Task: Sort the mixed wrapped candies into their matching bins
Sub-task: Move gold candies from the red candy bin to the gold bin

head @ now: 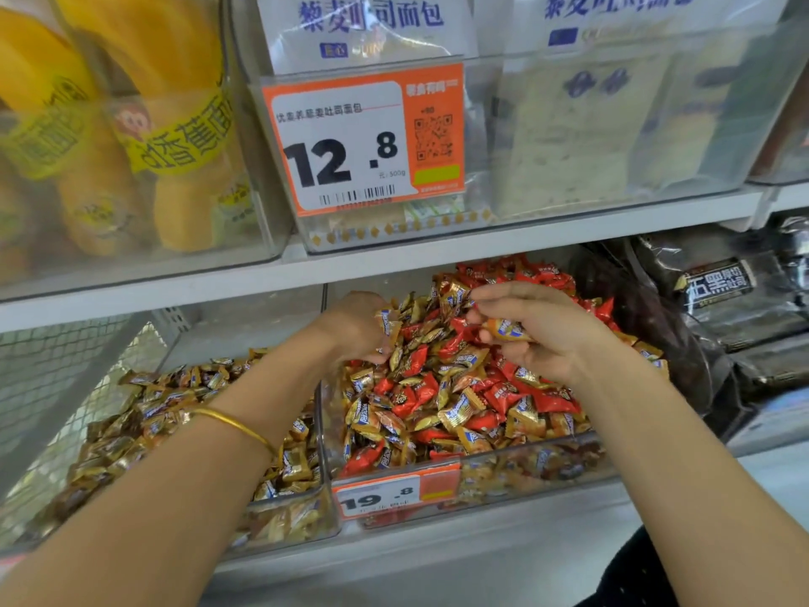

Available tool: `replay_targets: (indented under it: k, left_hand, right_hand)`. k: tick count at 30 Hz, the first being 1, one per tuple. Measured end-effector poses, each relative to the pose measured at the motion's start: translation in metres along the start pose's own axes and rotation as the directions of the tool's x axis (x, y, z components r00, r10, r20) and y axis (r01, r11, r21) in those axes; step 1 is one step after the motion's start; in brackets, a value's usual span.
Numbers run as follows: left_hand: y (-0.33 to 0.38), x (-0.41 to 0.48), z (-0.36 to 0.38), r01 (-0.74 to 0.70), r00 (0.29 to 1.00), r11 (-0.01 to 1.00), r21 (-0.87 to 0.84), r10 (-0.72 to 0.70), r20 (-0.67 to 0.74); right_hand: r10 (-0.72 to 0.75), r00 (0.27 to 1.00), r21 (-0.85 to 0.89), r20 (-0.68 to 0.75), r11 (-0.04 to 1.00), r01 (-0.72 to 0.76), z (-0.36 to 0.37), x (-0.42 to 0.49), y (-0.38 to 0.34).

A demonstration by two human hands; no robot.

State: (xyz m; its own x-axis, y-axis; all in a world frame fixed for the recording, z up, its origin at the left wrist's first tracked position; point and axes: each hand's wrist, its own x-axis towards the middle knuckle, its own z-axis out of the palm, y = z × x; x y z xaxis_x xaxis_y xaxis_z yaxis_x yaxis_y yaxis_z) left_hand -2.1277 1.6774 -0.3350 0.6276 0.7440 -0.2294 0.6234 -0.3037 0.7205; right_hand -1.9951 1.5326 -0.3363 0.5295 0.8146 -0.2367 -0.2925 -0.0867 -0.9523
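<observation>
A clear middle bin (pixel 481 470) holds a mixed heap of red candies (pixel 503 398) and gold candies (pixel 457 411). The clear left bin (pixel 289 519) holds only gold candies (pixel 144 414). My left hand (pixel 357 326) reaches over the divider into the mixed heap, fingers curled round a gold candy (pixel 387 322). My right hand (pixel 538 330) hovers palm-up over the heap and holds gold candies (pixel 508 330) in its curled fingers; its fingertips pinch another gold candy (pixel 455 295) at the back.
The shelf edge (pixel 394 265) above carries bins of yellow banana cakes (pixel 175 168) and bread with a 12.8 price tag (pixel 363 138). Dark packets (pixel 722 291) fill the bin to the right. A 19.8 tag (pixel 381 497) fronts the middle bin.
</observation>
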Motion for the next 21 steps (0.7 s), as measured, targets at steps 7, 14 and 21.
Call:
replay_targets:
  k: [7,14,21]
  left_hand:
    - [0.003,0.009,0.020,-0.012,0.995,0.911,0.412,-0.031,0.096]
    - [0.003,0.008,0.028,-0.103,0.993,0.818,0.566,0.050,0.108]
    - [-0.001,0.007,0.020,-0.099,0.993,0.905,0.414,0.120,-0.024]
  right_hand:
    - [-0.236,0.961,-0.703,0.145,0.658,0.268,-0.004,-0.002,0.001]
    - [0.003,0.921,-0.896,0.389,0.235,0.377,0.007,0.017,0.016]
    - [-0.009,0.943,-0.942,0.331,-0.062,0.330,0.026,0.026,0.022]
